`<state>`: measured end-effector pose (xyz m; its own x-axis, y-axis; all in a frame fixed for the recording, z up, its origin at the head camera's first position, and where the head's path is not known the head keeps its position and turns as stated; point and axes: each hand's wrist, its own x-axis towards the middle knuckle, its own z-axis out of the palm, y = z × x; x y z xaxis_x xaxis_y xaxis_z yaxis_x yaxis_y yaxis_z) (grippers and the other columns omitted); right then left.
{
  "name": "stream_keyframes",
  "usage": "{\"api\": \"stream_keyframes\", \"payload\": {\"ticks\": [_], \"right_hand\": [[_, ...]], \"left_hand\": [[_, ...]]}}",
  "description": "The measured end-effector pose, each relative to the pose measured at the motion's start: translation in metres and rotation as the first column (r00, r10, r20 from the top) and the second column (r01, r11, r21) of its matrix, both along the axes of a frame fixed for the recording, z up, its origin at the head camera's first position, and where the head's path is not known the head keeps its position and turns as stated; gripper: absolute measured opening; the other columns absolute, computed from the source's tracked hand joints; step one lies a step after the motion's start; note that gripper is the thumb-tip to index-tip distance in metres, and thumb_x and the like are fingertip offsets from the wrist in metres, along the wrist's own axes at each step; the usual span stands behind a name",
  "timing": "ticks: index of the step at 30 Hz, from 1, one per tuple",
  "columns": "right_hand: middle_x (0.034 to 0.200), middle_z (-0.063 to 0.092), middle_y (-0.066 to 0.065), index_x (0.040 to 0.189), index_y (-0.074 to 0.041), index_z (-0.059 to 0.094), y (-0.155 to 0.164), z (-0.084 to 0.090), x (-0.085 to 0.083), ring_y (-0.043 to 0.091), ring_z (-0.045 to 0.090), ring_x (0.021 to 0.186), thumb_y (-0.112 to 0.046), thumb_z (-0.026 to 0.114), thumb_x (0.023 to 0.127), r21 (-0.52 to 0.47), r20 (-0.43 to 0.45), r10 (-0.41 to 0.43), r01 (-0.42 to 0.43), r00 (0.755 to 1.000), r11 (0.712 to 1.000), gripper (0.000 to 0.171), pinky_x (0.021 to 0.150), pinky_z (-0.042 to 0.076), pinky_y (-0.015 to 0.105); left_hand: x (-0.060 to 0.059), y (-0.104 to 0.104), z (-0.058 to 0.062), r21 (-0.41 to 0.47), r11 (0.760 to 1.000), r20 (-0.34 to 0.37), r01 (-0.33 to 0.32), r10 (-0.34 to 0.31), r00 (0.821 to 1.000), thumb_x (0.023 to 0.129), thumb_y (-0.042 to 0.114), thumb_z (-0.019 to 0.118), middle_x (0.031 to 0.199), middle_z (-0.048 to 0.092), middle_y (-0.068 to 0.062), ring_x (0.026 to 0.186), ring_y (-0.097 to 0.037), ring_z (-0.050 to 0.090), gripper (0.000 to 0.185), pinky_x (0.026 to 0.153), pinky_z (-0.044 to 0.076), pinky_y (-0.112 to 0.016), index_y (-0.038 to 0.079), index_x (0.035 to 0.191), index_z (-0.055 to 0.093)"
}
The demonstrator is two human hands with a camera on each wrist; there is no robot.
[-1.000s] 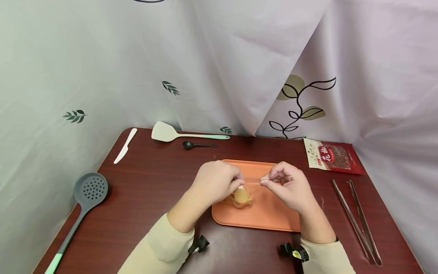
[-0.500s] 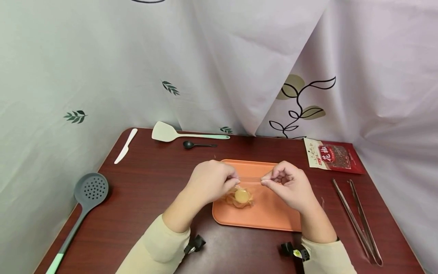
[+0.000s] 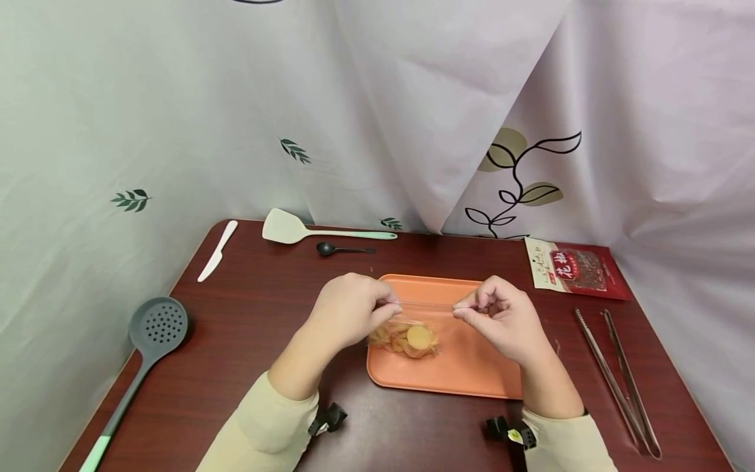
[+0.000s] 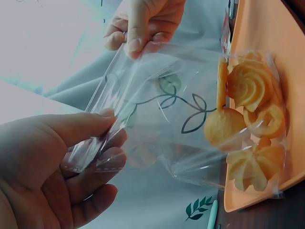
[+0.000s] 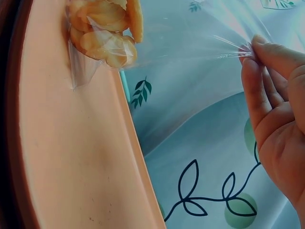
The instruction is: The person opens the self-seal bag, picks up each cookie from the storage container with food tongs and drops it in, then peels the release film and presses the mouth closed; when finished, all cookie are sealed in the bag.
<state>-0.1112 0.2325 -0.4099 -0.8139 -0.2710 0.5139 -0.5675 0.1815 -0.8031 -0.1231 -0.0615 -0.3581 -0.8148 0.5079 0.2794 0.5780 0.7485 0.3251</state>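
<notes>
A clear plastic bag (image 4: 190, 71) with several yellow butter cookies (image 3: 419, 337) in its bottom rests at the left part of an orange tray (image 3: 472, 367). My left hand (image 3: 349, 308) pinches one side of the bag's top edge between thumb and fingers. At the opposite corner, my right hand (image 3: 500, 319) pinches the film with thumb and forefinger. The top edge is stretched between both hands, above the tray. Swirled, ring-shaped and flower-shaped cookies show through the film in the left wrist view.
A white spatula (image 3: 286, 227), small black spoon (image 3: 326, 249) and white knife (image 3: 217, 252) lie at the back left. A grey slotted skimmer (image 3: 158, 324) is at far left. On the right are metal tongs (image 3: 625, 387) and a red spice packet (image 3: 580, 269). A curtain stands behind.
My left hand has moved to the left, widening the gap between the hands and drawing the bag's top edge out longer. More cookies show beside it. The right hand has barely moved.
</notes>
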Motion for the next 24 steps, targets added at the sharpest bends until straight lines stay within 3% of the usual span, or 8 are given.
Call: {"api": "stream_keyframes", "payload": {"ticks": [11, 18, 21, 24], "right_hand": [[0.085, 0.077, 0.017, 0.082, -0.003, 0.044, 0.0, 0.002, 0.002, 0.013, 0.078, 0.082, 0.026, 0.08, 0.079, -0.021, -0.004, -0.006, 0.006, 1.0, 1.0, 0.046, 0.056, 0.052, 0.018], [0.084, 0.077, 0.019, 0.081, -0.003, 0.042, 0.003, 0.002, 0.002, 0.012, 0.076, 0.079, 0.022, 0.082, 0.081, -0.029, 0.005, -0.029, 0.029, 1.0, 0.999, 0.047, 0.053, 0.047, 0.02], [0.084, 0.076, 0.02, 0.082, -0.003, 0.039, 0.004, 0.003, 0.002, 0.013, 0.076, 0.078, 0.021, 0.082, 0.082, -0.085, 0.041, -0.014, 0.018, 0.999, 0.996, 0.049, 0.052, 0.045, 0.02], [0.083, 0.076, 0.019, 0.082, -0.003, 0.037, 0.005, 0.004, 0.003, 0.015, 0.076, 0.077, 0.023, 0.08, 0.082, -0.174, 0.069, 0.021, -0.009, 0.997, 0.985, 0.05, 0.055, 0.051, 0.018]], "left_hand": [[-0.002, -0.008, -0.004, 0.072, 0.997, -0.004, -0.002, 0.002, 1.0, 0.091, 0.031, 0.086, 0.066, 0.06, 0.026, 0.061, 0.002, 0.054, 0.013, 0.057, 0.048, -0.026, 0.033, 0.081, 0.078], [-0.004, -0.014, -0.005, 0.152, 0.988, 0.0, 0.03, -0.03, 1.0, 0.091, 0.031, 0.087, 0.066, 0.061, 0.027, 0.06, 0.005, 0.052, 0.009, 0.058, 0.048, -0.025, 0.031, 0.084, 0.081], [-0.005, -0.019, -0.005, 0.214, 0.976, -0.012, 0.05, -0.049, 0.999, 0.09, 0.028, 0.087, 0.068, 0.064, 0.027, 0.059, 0.004, 0.051, 0.009, 0.057, 0.047, -0.025, 0.03, 0.083, 0.082], [-0.005, -0.023, -0.005, 0.274, 0.959, -0.015, 0.072, -0.07, 0.997, 0.091, 0.026, 0.086, 0.072, 0.067, 0.026, 0.059, 0.004, 0.051, 0.008, 0.058, 0.048, -0.025, 0.028, 0.085, 0.083]]}}
